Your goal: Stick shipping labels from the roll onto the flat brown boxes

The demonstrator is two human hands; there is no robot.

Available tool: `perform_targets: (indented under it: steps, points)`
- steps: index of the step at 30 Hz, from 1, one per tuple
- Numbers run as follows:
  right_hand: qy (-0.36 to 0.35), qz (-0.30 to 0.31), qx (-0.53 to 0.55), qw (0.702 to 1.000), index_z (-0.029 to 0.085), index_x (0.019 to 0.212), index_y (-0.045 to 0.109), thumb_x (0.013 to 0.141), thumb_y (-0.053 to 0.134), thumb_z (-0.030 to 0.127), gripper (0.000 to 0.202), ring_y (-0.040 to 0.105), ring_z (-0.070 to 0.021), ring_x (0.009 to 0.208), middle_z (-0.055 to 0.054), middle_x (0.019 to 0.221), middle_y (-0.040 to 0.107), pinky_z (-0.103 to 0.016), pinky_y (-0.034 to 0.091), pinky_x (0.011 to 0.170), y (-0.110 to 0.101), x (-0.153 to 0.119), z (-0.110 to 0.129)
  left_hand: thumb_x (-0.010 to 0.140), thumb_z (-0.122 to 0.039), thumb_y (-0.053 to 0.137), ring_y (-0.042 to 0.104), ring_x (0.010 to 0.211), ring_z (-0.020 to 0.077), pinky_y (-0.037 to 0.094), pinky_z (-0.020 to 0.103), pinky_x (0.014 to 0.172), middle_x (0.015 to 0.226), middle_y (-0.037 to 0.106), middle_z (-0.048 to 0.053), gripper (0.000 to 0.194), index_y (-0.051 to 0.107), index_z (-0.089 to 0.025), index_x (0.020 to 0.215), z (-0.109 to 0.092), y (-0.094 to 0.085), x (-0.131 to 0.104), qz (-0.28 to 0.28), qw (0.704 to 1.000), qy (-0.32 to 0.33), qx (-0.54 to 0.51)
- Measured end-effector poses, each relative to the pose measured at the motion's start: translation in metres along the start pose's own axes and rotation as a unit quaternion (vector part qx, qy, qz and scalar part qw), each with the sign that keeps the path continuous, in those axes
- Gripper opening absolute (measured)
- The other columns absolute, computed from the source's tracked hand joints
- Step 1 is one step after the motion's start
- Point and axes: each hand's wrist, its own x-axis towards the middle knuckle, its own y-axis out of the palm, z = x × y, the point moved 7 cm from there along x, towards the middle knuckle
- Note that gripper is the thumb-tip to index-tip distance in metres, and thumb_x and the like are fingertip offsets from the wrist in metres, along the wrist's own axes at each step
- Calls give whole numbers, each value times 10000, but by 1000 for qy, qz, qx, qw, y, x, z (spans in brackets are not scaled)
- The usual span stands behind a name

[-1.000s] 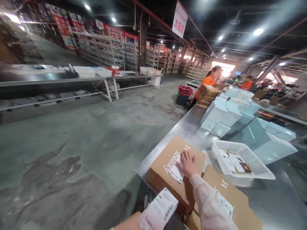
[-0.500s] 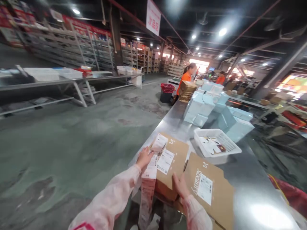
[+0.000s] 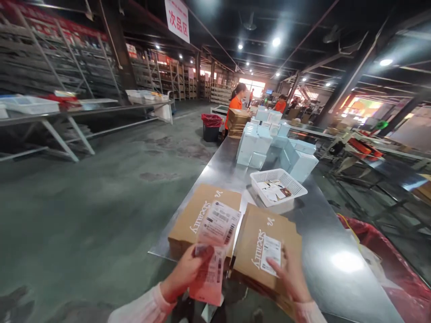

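The left hand [image 3: 188,274] pinches a strip of shipping labels [image 3: 215,244] over the left cardboard box [image 3: 195,215]. The right hand [image 3: 292,276], fingers open, presses on the right cardboard box [image 3: 266,233] beside its label [image 3: 271,255], both boxes lying on the steel table [image 3: 323,233]

- The left hand [image 3: 186,273] pinches a strip of shipping labels [image 3: 215,244] above the left cardboard box [image 3: 198,215].
- The right hand [image 3: 291,276] lies flat on the right cardboard box [image 3: 266,251], fingertips at its white label [image 3: 270,255].
- A white basket [image 3: 278,186] sits just behind on the steel table [image 3: 323,251].
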Motion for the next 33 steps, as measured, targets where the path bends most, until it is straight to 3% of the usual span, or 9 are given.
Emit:
perform_targets:
  steps: [3,5,8,11,17,22,26,29,33]
  points:
    - [13,218,156,963,205,1118,654,422,892,446,774,667,-330,946,-116,1098,701,-469,544,825,107,-41,38,654,-597,740,666,860,255,511,358,829,903,739,111,549,712,-122,929,14,15,-8,69,995,35,68]
    - [30,201,181,962,176,1058,680,584,808,537,610,666,-328,974,-137,1059,717,-471,529,874,146,-60,52,661,-549,759,638,1002,279,471,371,921,1072,713,131,585,686,-139,1072,14,15,-9,92,990,64,85]
    - [39,210,149,966,163,986,709,679,730,580,518,671,-327,977,-144,1012,734,-475,513,917,176,-74,59,584,-526,816,611,1064,288,455,368,931,1129,691,128,716,636,-161,1173,2,-4,-3,46,994,91,50]
    - [18,314,150,937,162,1042,700,636,756,592,594,685,-317,939,-134,1012,736,-455,541,867,190,-68,67,559,-532,817,643,804,231,481,327,760,839,725,93,534,709,-118,878,-4,-22,3,-17,997,72,18]
    - [-62,288,-49,954,184,847,773,746,632,602,452,697,-287,793,-106,842,761,-365,551,725,189,-26,86,549,-595,779,508,579,123,403,253,605,590,603,-6,498,619,-132,641,20,-36,12,-105,992,74,6]
    - [-82,277,-72,955,233,862,774,773,629,514,328,695,-254,802,-61,855,761,-335,544,725,209,-8,73,542,-653,748,367,505,84,317,223,517,482,394,-78,576,400,-196,504,30,-58,29,-227,966,121,13]
    - [-139,166,-152,964,213,727,760,729,678,425,227,659,-248,955,-98,1028,713,-345,521,850,233,54,64,404,-492,885,535,624,139,414,257,630,674,622,2,568,633,-133,766,48,-58,51,-81,996,25,-36]
    - [-122,101,-247,956,177,803,756,712,694,361,214,605,-276,1064,-143,1213,621,-400,461,957,252,109,55,390,-480,897,621,748,220,456,322,744,777,691,80,628,708,-99,852,77,-65,43,32,996,-52,-67]
    - [-99,65,-336,934,169,1235,611,654,751,384,635,435,-388,1263,-194,1400,466,-551,345,1029,273,150,47,422,-556,870,645,756,272,485,361,734,776,723,93,561,768,-145,790,115,-96,4,26,996,-88,-23]
